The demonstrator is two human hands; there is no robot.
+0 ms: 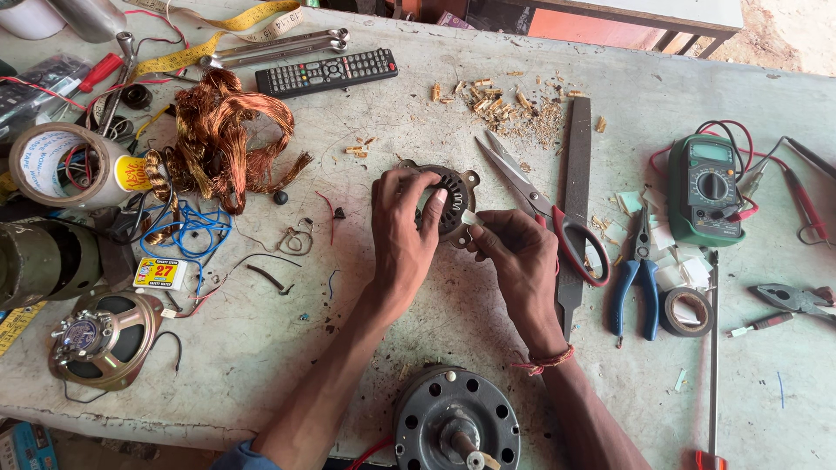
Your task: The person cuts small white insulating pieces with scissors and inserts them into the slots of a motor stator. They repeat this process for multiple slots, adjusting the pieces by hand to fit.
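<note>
While 2 hands grip it, stator (pixel 453 202) lies flat, bore up.

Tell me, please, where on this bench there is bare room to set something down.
Bare patches: the near strip between the speaker and the left forearm, the near right corner below the tape roll, and the stretch between the file and the multimeter. Crowded: the left end around the copper wire, and about both hands at the stator.

Worn grey workbench (pixel 366 305): scissors (pixel 540 204), multimeter (pixel 707 187), copper wire (pixel 228 135), remote (pixel 326 72).
</note>
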